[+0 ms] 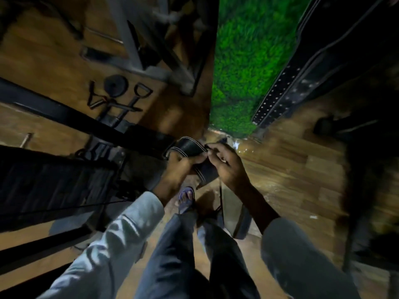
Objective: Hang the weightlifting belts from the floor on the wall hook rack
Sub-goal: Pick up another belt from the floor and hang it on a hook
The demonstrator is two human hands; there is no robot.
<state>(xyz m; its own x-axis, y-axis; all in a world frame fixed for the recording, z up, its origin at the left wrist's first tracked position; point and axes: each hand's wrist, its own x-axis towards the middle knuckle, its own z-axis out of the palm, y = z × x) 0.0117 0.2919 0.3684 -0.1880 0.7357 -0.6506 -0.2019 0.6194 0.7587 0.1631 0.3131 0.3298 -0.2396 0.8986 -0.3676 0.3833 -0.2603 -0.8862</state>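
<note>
Head cam looking down, heavy motion blur. Nearest: grey sleeves and dark trousers, one sandalled foot (187, 198) on the wood floor (291, 169).

Left hand (180, 167) is curled around a black weightlifting belt (190, 147) with white edge stitching; fingers wrapped tight on the strap from below, thumb side up. Right hand (226, 167) is closed on the same belt from the other side, fingertips (208, 147) pinched at its upper edge, just beside the left hand's fingers. Both hands meet at the belt, held in front of the body, above the floor. The belt bends over the left hand and its lower part drops between the two wrists. A thin dark strap (220, 195) hangs down under the right hand; can't tell what it's attached to.

Further out: black bench or machine frame (54, 186) at left, cable handles (121, 100) and a small weight plate (115, 85) lying on the floor, green artificial-grass wall panel (244, 67) ahead, another black belt with rows of holes (291, 87) hanging at right against it. Hook rack itself not readable.
</note>
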